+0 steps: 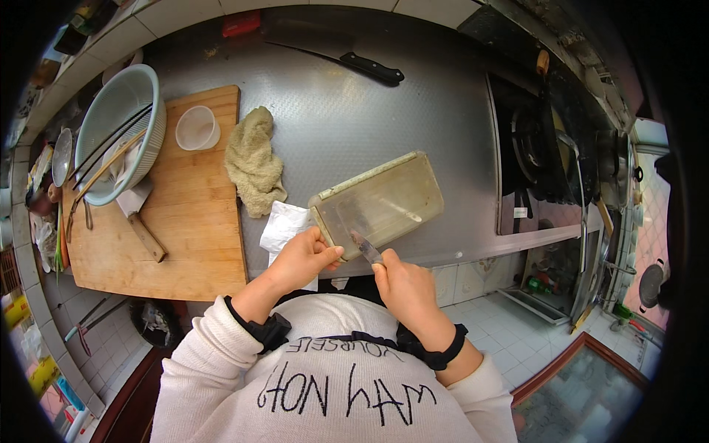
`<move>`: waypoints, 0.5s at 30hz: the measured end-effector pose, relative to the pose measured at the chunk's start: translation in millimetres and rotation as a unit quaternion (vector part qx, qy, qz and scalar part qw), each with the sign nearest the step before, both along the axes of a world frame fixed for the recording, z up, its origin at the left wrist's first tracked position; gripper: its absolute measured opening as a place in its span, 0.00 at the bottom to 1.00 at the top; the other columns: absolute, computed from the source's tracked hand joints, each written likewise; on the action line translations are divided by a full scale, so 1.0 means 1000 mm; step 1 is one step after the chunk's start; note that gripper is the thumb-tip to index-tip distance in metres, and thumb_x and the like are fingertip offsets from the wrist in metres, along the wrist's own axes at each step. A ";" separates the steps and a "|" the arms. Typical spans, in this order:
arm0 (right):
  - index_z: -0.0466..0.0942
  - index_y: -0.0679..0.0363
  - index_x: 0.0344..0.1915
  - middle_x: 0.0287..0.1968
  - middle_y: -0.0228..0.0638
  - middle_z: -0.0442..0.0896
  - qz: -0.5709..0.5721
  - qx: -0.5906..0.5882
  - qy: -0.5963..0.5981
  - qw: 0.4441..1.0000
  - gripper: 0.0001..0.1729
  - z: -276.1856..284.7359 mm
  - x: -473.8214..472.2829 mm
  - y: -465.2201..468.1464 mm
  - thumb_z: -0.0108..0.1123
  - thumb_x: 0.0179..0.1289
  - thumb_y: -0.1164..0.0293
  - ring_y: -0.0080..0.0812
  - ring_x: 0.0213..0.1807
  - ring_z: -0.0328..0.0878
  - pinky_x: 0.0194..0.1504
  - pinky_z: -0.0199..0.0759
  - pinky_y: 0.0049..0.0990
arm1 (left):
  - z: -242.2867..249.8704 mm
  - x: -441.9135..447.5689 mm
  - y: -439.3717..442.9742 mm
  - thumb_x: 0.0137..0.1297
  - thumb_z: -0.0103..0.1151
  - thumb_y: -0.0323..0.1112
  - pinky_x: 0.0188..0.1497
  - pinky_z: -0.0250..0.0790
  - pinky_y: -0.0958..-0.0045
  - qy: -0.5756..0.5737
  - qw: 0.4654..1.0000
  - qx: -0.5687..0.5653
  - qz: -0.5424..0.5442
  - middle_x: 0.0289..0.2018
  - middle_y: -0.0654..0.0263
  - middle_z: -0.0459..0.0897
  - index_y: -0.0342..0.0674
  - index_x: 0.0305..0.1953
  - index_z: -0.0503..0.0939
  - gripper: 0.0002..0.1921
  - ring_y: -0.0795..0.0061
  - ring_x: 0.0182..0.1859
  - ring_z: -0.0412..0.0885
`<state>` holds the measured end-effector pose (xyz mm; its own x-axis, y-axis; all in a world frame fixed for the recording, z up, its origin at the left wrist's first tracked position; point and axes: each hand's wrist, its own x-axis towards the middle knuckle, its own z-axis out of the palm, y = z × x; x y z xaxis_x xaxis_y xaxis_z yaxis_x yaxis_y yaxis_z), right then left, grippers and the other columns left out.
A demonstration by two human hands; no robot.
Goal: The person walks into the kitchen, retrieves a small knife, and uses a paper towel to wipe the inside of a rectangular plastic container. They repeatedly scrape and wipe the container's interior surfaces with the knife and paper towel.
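Note:
A grimy, translucent plastic box point(382, 196), rectangular with a yellowed rim, sits tilted at the front of the metal counter. My left hand point(307, 257) grips its near left corner between thumb and fingers. In my right hand point(406, 285) is a small knife point(365, 246); its blade lies over the near end of the box, with dark residue along it. Whether the tip touches the plastic I cannot tell. White crumpled paper point(284, 224) lies beside my left hand, partly under it. Just beyond the paper is a bunched, yellowish cloth point(252, 160).
Left, a wooden cutting board point(191, 243) bears a cleaver point(145, 232), a plastic cup point(198, 128) and a blue colander point(158, 94) with chopsticks. Another black-handled knife point(374, 67) lies at the back. On the right are a gas stove point(507, 166) and a wok point(565, 138).

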<state>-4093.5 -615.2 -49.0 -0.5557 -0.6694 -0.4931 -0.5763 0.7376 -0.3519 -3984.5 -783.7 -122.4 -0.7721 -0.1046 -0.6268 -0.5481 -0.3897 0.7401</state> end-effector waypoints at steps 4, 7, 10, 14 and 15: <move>0.68 0.60 0.33 0.18 0.47 0.77 -0.046 -0.018 0.083 0.995 0.12 0.001 -0.026 0.012 0.50 0.65 0.63 0.53 0.23 0.76 0.25 0.69 0.47 | -0.003 0.001 0.000 0.65 0.57 0.36 0.39 0.74 0.76 0.005 1.000 -0.004 -0.004 0.31 0.60 0.81 0.31 0.40 0.70 0.13 0.75 0.34 0.81; 0.68 0.60 0.33 0.19 0.47 0.78 -0.042 0.003 0.131 0.990 0.12 0.009 -0.051 0.026 0.50 0.65 0.63 0.53 0.23 0.76 0.24 0.68 0.47 | -0.004 0.002 -0.001 0.65 0.57 0.36 0.39 0.74 0.76 0.002 1.000 -0.011 -0.012 0.31 0.61 0.82 0.31 0.39 0.70 0.13 0.76 0.34 0.81; 0.68 0.60 0.32 0.19 0.46 0.78 -0.028 0.023 0.134 0.990 0.12 0.010 -0.049 0.024 0.50 0.65 0.62 0.52 0.23 0.76 0.24 0.69 0.46 | -0.003 0.001 0.000 0.65 0.57 0.37 0.39 0.74 0.76 -0.001 1.000 -0.012 -0.011 0.31 0.61 0.82 0.31 0.39 0.70 0.13 0.76 0.34 0.81; 0.67 0.60 0.31 0.19 0.45 0.78 0.004 0.024 0.078 0.997 0.12 0.009 -0.023 0.010 0.50 0.65 0.62 0.51 0.23 0.77 0.24 0.69 0.46 | -0.002 0.000 -0.001 0.65 0.57 0.36 0.39 0.74 0.76 -0.013 0.999 -0.026 -0.023 0.31 0.61 0.81 0.31 0.39 0.70 0.13 0.76 0.35 0.81; 0.67 0.60 0.31 0.19 0.45 0.78 0.009 0.020 0.068 0.997 0.12 0.009 -0.019 0.007 0.50 0.65 0.62 0.51 0.22 0.77 0.24 0.69 0.46 | -0.001 0.000 -0.001 0.65 0.57 0.36 0.39 0.74 0.76 -0.002 1.000 -0.017 -0.012 0.31 0.61 0.81 0.31 0.40 0.70 0.13 0.75 0.35 0.81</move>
<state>-4112.3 -607.7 -40.5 -0.6072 -0.6619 -0.4396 -0.6304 0.7381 -0.2404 -3984.0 -784.2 -123.8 -0.7717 -0.1067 -0.6269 -0.5607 -0.3511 0.7499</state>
